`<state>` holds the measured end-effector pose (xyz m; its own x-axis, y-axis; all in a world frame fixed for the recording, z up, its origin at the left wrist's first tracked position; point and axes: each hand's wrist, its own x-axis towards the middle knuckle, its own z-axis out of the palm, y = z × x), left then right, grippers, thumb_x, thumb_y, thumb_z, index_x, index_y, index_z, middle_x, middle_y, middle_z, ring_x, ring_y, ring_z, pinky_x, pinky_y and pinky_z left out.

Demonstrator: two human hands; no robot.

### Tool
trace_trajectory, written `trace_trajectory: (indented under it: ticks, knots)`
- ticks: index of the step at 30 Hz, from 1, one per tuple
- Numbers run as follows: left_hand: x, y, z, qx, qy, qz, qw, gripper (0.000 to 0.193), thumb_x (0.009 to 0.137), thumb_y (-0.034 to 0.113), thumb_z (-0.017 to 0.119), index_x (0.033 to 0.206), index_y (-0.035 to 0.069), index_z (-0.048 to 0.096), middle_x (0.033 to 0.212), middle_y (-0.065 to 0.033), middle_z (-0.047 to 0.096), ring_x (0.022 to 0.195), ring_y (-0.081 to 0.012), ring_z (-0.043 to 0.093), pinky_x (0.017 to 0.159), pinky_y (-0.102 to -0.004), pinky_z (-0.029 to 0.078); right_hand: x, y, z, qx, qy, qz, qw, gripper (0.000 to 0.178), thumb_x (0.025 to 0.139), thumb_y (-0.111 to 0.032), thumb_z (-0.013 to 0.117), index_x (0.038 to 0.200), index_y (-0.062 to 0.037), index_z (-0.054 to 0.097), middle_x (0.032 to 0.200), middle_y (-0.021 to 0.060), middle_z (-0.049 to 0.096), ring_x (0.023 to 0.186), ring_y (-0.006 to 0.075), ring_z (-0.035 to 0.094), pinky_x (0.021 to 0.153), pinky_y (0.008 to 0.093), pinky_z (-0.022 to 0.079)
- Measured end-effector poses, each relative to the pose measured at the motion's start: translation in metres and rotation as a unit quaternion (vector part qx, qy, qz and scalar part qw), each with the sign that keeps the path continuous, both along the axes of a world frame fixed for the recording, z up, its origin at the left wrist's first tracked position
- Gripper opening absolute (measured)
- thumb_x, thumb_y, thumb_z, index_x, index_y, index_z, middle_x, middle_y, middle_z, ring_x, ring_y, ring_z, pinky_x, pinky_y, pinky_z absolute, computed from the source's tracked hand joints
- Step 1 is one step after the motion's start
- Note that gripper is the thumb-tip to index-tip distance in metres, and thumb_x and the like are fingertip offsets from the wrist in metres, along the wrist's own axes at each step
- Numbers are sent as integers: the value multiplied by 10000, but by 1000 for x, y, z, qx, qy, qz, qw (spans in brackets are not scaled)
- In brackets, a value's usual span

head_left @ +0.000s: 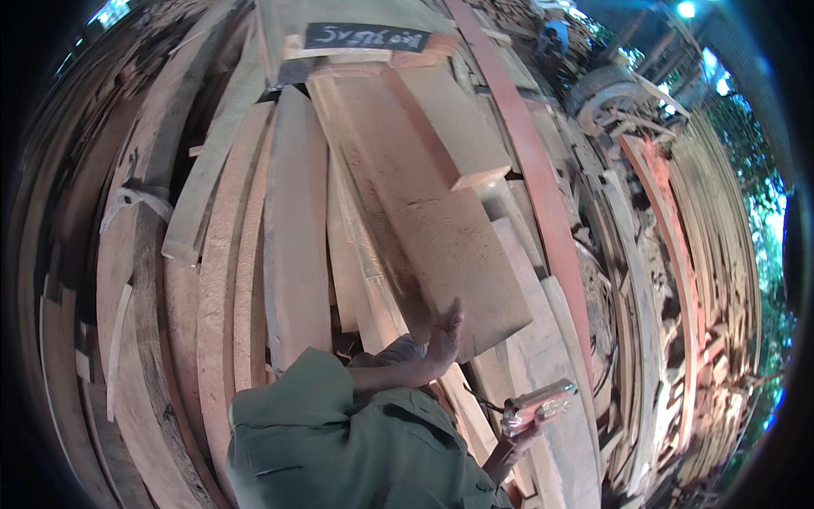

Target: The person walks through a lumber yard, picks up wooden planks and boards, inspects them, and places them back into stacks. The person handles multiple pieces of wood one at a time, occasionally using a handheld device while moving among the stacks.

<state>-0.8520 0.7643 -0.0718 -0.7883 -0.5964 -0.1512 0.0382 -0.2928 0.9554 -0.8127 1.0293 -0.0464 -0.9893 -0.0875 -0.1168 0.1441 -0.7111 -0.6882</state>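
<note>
Touching near end of 1 thick plank with left hand, can't tell if clamped. Clamping right hand on 1 small shiny gadget.

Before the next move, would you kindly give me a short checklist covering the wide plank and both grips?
1. Left grip at the wide plank: ok, it is at the near end's left corner.
2. Left grip's hold underneath: cannot tell, the plank hides it.
3. Right grip free: not ok, it holds an orange-and-clear handheld item.
4. Wide plank's top uncovered: not ok, a narrower board overlaps its far right part.
5. Dark lettered sign away from the near end: ok, it sits at the far end.
6. Support under the wide plank: cannot tell, mostly hidden.
</note>
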Motion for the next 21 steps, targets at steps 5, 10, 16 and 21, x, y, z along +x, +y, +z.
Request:
trace_trajectory:
  ticks: [5, 10, 16, 21]
  knots:
    - [9, 4, 1, 29, 19, -33, 999, 616, 937, 375, 495, 1355, -45, 327, 1317, -218, 437, 1200, -265, 461, 989, -331, 371, -7, 8, 25, 43, -27, -61, 997, 603, 803, -290, 603, 1276, 16, 384, 1070, 207, 583, 916, 328, 611, 777, 466, 522]
    - [18, 2, 24, 104, -63, -53, 991, 694, 929, 437, 471, 1381, -48, 267, 1366, -188, 382, 1239, -240, 411, 1038, -319, 328, -12, 8, 56, 65, -46, -75, 994, 542, 809, -204, 607, 1264, 8, 402, 1071, 149, 598, 947, 284, 614, 845, 419, 507]
    - [13, -11, 41, 230, -133, -82, 961, 819, 900, 557, 438, 1415, -19, 165, 1401, -160, 304, 1250, -236, 365, 1057, -342, 294, -11, 8, 69, 75, -74, -163, 981, 512, 772, -129, 665, 1222, 10, 465, 1081, 106, 599, 959, 232, 602, 872, 363, 490]
    - [16, -7, 25, 162, -193, -107, 962, 811, 887, 593, 415, 1444, 61, 159, 1452, -127, 253, 1303, -240, 306, 1071, -354, 256, -6, 25, 67, 34, -58, -150, 986, 511, 818, -207, 616, 1238, 16, 431, 1078, 125, 588, 972, 257, 593, 880, 399, 475]
